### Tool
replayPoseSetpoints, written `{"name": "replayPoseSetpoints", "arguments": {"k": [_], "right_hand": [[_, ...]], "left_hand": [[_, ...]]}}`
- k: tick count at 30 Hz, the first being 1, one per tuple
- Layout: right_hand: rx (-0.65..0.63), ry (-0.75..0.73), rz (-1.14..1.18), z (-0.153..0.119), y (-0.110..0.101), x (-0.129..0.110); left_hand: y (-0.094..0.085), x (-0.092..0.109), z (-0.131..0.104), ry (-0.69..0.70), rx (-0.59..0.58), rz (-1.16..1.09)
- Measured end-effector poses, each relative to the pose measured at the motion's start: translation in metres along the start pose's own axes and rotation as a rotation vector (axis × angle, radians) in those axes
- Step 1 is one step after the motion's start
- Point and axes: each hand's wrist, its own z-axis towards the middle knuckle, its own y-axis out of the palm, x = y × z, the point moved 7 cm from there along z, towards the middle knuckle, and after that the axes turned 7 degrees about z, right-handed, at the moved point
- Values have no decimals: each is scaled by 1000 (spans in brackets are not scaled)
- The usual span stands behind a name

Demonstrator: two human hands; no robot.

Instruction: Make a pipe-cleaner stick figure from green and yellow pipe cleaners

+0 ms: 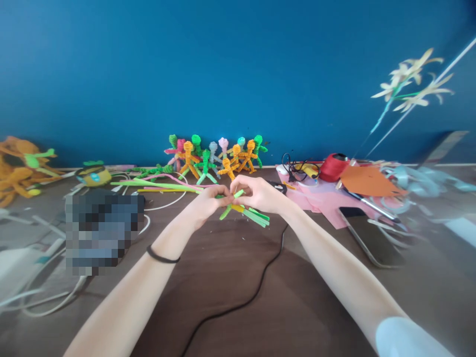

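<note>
My left hand (211,202) and my right hand (256,194) meet above the middle of the table, fingertips pinched together. Between them is a bundle of pipe cleaners (256,217), mostly green with a yellow part near the fingers. Short light-green ends stick out above and below the fingertips, and the longer ends slant down to the right. Part of the bundle is hidden by my fingers. Behind my hands, several little pipe-cleaner figures (206,166) in green, orange, pink and grey stand along the wall. Long light-green pipe cleaners (159,184) lie to the left, reaching toward my left hand.
A black cable (256,292) crosses the brown table (297,307). On the right lie a phone (368,238), pink sheets (327,203), an orange sheet (372,181) and a red thread spool (333,167). At left are orange pipe-cleaner pieces (22,153), white cables and a blurred-out object (104,230).
</note>
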Motion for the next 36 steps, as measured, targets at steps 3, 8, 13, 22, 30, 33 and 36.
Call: {"name": "replayPoseSetpoints", "arguments": {"k": [3, 8, 13, 22, 30, 33, 36], "right_hand": [[23, -15, -84, 1, 0, -1], [48, -28, -125, 0, -5, -1], [86, -87, -224, 0, -10, -7], [109, -170, -297, 1, -4, -14], [218, -70, -224, 1, -4, -7], [261, -3, -223, 3, -4, -3], [281, 62, -190, 3, -5, 1]], "left_hand": [[-1, -2, 1, -10, 25, -30], [-5, -2, 0, -45, 31, -53], [-12, 5, -2, -7, 65, 40], [-8, 14, -4, 109, 104, 147], [-10, 19, -3, 278, 170, 364], [-7, 23, -6, 304, 170, 396], [-6, 29, -10, 318, 202, 391]]}}
